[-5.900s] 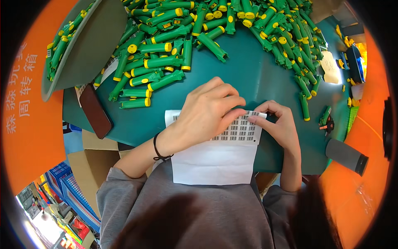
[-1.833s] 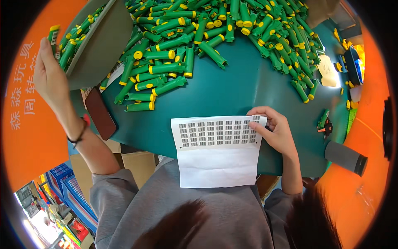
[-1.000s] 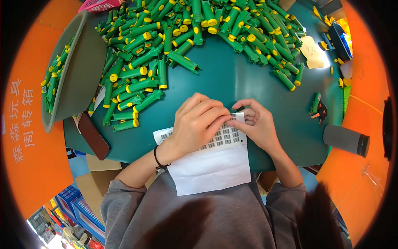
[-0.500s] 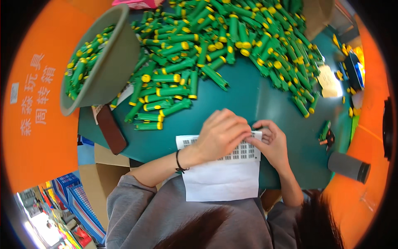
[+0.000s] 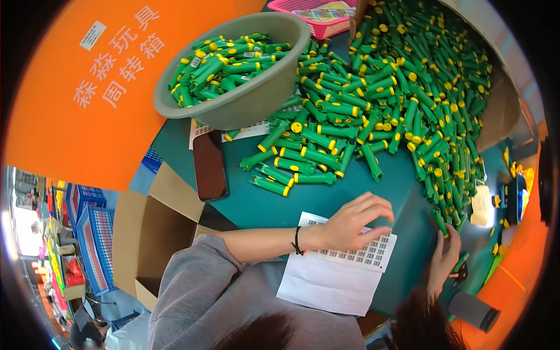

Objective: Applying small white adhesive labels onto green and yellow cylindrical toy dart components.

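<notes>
A white sticker sheet (image 5: 326,283), printed with rows of small dark labels on its far part, lies at the near edge of the table. My left hand (image 5: 357,223), a black band round its wrist, hovers over the labels, fingers half bent and a gap between thumb and forefinger. Whether a small label clings to a fingertip is too fine to tell. Over on the right, my right hand (image 5: 446,256) has thumb and fingers on either side of the yellow end of a green plastic tube (image 5: 439,221) at the near edge of the big heap.
A heap of green tubes with yellow ends (image 5: 431,116) spills from a cardboard box (image 5: 507,76). A grey-green basin (image 5: 256,99) of tubes stands at left. Nearby are a dark phone (image 5: 210,166), a pink basket (image 5: 326,28), a grey cylinder (image 5: 473,311) and an open carton (image 5: 169,227).
My right hand has left the sheet and moved right to a tube at the heap. My left hand's thumb and forefinger have parted above the sheet. The whole view has shifted.
</notes>
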Motion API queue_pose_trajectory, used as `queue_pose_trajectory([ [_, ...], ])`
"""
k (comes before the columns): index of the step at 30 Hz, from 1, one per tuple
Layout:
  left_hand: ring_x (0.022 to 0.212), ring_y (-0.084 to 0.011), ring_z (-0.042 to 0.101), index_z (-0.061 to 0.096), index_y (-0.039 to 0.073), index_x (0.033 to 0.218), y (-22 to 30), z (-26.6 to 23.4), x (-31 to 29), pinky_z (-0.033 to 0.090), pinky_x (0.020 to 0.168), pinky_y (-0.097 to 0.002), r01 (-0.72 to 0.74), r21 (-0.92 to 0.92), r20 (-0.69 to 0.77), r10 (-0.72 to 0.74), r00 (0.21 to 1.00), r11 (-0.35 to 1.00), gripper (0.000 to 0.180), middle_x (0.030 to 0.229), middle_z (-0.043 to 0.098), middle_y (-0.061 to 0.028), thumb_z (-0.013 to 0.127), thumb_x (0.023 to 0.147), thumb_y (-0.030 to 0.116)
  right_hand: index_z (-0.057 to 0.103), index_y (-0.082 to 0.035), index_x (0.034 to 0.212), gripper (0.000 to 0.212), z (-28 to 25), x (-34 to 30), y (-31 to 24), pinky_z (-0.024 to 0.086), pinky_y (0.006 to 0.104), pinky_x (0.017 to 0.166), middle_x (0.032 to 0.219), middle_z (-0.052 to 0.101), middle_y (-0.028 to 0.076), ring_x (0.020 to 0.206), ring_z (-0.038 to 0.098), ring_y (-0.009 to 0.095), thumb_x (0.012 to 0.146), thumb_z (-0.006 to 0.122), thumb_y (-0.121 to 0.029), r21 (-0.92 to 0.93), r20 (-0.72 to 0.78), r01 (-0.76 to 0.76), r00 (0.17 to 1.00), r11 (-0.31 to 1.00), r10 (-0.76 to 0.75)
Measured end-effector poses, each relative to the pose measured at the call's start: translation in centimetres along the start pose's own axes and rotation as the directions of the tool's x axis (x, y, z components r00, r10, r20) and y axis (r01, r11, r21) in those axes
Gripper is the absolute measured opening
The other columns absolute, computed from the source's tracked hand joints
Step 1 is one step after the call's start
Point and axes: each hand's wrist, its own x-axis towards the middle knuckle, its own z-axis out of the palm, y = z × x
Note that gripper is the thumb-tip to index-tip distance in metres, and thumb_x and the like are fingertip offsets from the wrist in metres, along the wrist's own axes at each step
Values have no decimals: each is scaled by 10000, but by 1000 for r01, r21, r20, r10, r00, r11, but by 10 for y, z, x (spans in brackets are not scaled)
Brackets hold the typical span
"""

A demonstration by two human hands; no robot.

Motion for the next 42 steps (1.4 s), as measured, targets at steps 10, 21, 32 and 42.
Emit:
queue_pose_trajectory([
  [10,1045,-172,668,510,32,1338,23,-5,7,520,935,-346,200,-259,-19,-212,977,945,566,1113,709,-80,789,848,66,594,53,1214,334,32,-19,-103,544,278,828,1151,643,105,988,648,162,890,670,66,798,444,-416,895,437,41],
  [21,1029,-161,621,665,7,1011,38,-54,33,490,942,-306,253,-55,216,-235,948,966,156,1106,658,-102,727,868,-7,601,52,1194,373,48,-28,-116,551,331,873,1204,603,159,1068,637,231,833,686,99,881,373,-334,926,335,-58],
  [32,833,-238,618,723,56,928,24,-18,18,507,707,-329,384,85,193,-393,899,919,96,967,696,-58,750,846,99,514,65,1287,316,36,-14,-86,559,288,910,1132,619,126,1007,648,170,1021,564,-98,943,207,-258,949,210,239],
  [42,823,-233,619,715,77,893,5,14,1,509,672,-355,66,234,320,-141,937,970,120,916,680,-56,771,789,98,498,20,1285,305,64,-32,-97,546,323,953,1139,605,115,1054,632,164,1030,560,-136,900,397,-430,875,69,279],
])
